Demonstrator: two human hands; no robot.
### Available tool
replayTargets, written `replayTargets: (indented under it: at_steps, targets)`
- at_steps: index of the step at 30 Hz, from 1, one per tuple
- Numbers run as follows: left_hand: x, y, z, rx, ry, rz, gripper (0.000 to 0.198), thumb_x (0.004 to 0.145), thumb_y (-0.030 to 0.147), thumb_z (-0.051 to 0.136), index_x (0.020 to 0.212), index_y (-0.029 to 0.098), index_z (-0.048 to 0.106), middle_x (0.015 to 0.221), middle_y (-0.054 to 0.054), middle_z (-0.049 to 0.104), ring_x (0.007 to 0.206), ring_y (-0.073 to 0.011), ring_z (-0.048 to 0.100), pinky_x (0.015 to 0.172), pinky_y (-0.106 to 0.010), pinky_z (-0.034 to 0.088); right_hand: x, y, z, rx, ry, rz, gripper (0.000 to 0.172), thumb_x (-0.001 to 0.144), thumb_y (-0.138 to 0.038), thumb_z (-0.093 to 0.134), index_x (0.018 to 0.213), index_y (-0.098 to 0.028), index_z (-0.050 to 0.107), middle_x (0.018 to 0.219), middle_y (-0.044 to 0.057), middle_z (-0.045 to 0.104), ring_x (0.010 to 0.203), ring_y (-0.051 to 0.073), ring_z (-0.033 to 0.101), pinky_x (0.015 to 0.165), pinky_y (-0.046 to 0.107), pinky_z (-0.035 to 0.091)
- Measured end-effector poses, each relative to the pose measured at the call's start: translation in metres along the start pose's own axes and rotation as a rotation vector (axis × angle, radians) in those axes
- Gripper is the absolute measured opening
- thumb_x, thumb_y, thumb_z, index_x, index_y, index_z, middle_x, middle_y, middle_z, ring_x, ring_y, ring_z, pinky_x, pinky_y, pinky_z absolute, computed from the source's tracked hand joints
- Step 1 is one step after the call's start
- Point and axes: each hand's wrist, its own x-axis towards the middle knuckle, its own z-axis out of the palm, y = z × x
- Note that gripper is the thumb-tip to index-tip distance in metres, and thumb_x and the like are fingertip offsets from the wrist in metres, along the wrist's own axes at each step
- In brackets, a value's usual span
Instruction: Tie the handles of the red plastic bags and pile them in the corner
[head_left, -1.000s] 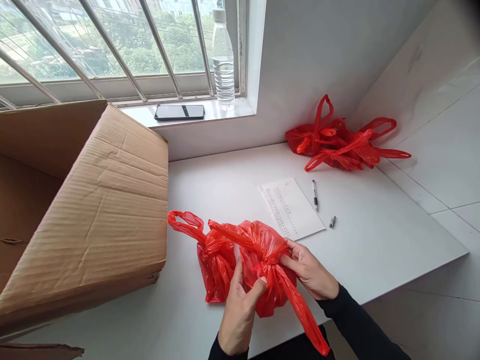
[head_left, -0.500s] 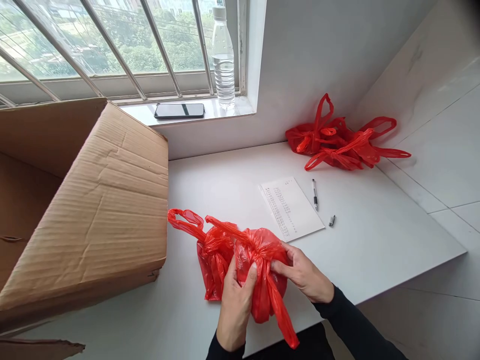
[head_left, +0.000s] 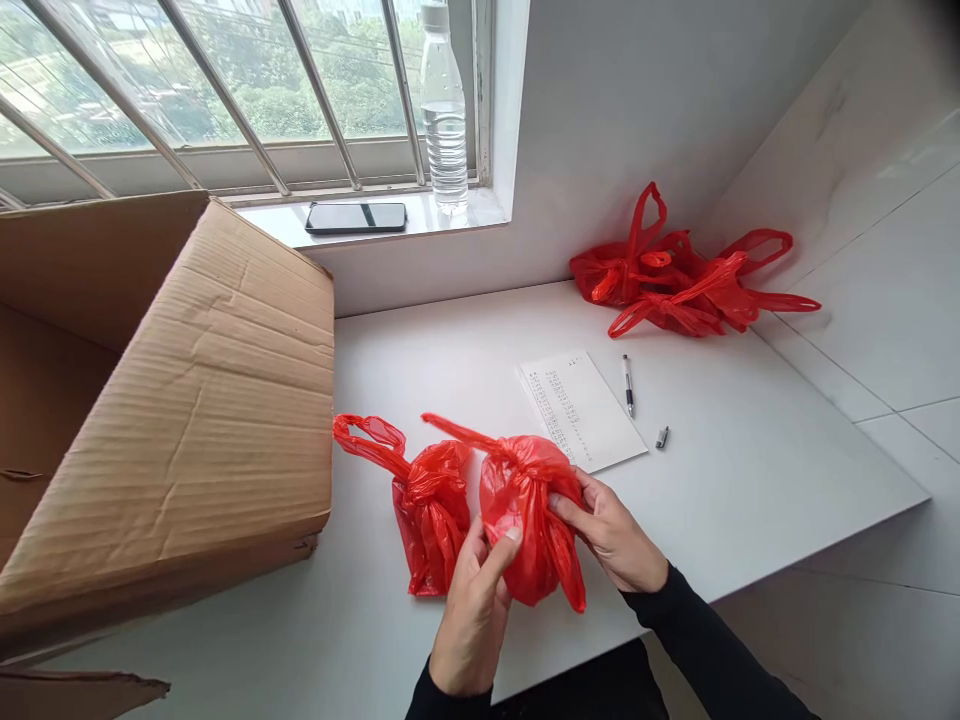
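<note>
A knotted red plastic bag (head_left: 534,530) is held between my two hands over the near part of the white table (head_left: 420,375). My left hand (head_left: 476,590) grips its lower left side, thumb lying on the front. On the right side, my right hand (head_left: 606,525) pinches the bag with the thumb in front and the other fingers partly hidden behind it. What the bag contains is hidden by the plastic. Just left of it, a second tied red plastic bag (head_left: 435,505) rests on the table, its loop handle pointing left.
A large open cardboard box (head_left: 232,400) stands at the left. Beyond my hands lie a written sheet of paper (head_left: 581,410), a pen (head_left: 628,385) and its cap (head_left: 662,437). More red bags (head_left: 682,285) are heaped against the wall. The windowsill holds a phone (head_left: 356,217) and a bottle (head_left: 448,130).
The held bag has turned and shifted slightly up and to the right, away from the second bag. Its hanging end has swung up, and my left hand has slid lower on it.
</note>
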Motion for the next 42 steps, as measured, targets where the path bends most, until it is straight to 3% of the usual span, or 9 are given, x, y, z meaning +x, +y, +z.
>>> replayTargets:
  at_steps: [3,7,14,21,28,31,35,38,42]
  targets:
    - [-0.001,-0.002,0.000,0.052,-0.018,-0.018,0.059,0.084,0.033,0.077,0.138,0.021,0.058,0.126,-0.014,0.069,0.115,-0.0288,0.064,0.095,-0.037,0.052,0.000,-0.002,-0.004,0.006,0.045,0.014,0.035,0.095,-0.041,0.065,0.126,-0.027,0.059,0.128,0.006,0.066,0.119,0.024,0.061,0.103,0.041,0.047]
    - [0.006,-0.008,-0.003,0.106,0.041,0.031,0.054,0.084,0.037,0.076,0.133,0.022,0.060,0.117,-0.011,0.072,0.099,-0.0230,0.068,0.086,-0.032,0.054,-0.005,-0.006,-0.007,-0.046,-0.083,0.018,0.052,0.091,-0.038,0.071,0.138,-0.031,0.051,0.142,0.004,0.057,0.129,0.023,0.054,0.111,0.038,0.043]
    - [0.012,-0.015,-0.005,0.152,0.156,0.045,0.037,0.081,0.052,0.075,0.090,0.016,0.070,0.063,0.002,0.060,0.052,-0.0091,0.048,0.060,-0.025,0.050,-0.007,0.005,-0.003,-0.034,-0.068,0.051,0.053,0.091,-0.050,0.067,0.136,-0.025,0.054,0.112,0.008,0.072,0.079,0.020,0.067,0.073,0.035,0.054]
    - [0.007,-0.012,0.000,0.075,0.077,0.062,0.039,0.082,0.039,0.078,0.113,0.017,0.071,0.099,-0.008,0.073,0.084,-0.0187,0.067,0.078,-0.030,0.054,-0.004,0.004,-0.002,-0.152,-0.002,0.017,0.048,0.092,-0.055,0.062,0.126,-0.022,0.063,0.094,0.005,0.072,0.077,0.021,0.064,0.076,0.036,0.052]
    - [0.013,-0.021,-0.002,0.110,0.192,0.046,0.039,0.080,0.046,0.077,0.102,0.014,0.072,0.077,-0.003,0.070,0.058,-0.0118,0.057,0.055,-0.024,0.046,-0.007,-0.001,-0.003,-0.105,-0.063,0.012,0.047,0.092,-0.050,0.065,0.131,-0.026,0.056,0.124,0.008,0.068,0.104,0.023,0.066,0.094,0.038,0.052]
    - [0.011,-0.020,-0.001,0.087,0.176,0.035,0.041,0.083,0.051,0.074,0.101,0.014,0.071,0.082,-0.005,0.073,0.064,-0.0145,0.062,0.063,-0.027,0.051,-0.005,0.004,-0.004,-0.105,-0.027,0.006,0.045,0.087,-0.048,0.072,0.123,-0.024,0.059,0.117,0.008,0.070,0.099,0.023,0.066,0.090,0.037,0.053]
    - [0.007,-0.014,0.006,0.147,0.017,0.063,0.049,0.078,0.036,0.081,0.122,0.021,0.065,0.121,-0.011,0.071,0.107,-0.0252,0.067,0.088,-0.034,0.054,-0.004,0.006,-0.005,-0.066,0.042,0.033,0.047,0.085,-0.050,0.073,0.121,-0.023,0.058,0.113,0.007,0.070,0.098,0.025,0.067,0.085,0.038,0.055]
    - [0.008,-0.014,0.009,0.191,0.037,0.090,0.042,0.076,0.033,0.083,0.112,0.017,0.067,0.114,-0.013,0.074,0.103,-0.0285,0.070,0.086,-0.037,0.056,-0.006,0.003,-0.006,-0.092,0.004,0.035,0.046,0.089,-0.049,0.069,0.126,-0.024,0.056,0.115,0.008,0.069,0.096,0.023,0.066,0.082,0.036,0.055]
    - [0.011,-0.020,0.007,0.137,0.070,0.053,0.035,0.078,0.038,0.080,0.102,0.016,0.070,0.103,-0.012,0.077,0.094,-0.0299,0.073,0.078,-0.037,0.057,-0.009,0.000,-0.008,-0.110,-0.093,0.055,0.065,0.083,-0.043,0.078,0.138,-0.028,0.045,0.117,0.007,0.066,0.092,0.020,0.065,0.074,0.032,0.055]
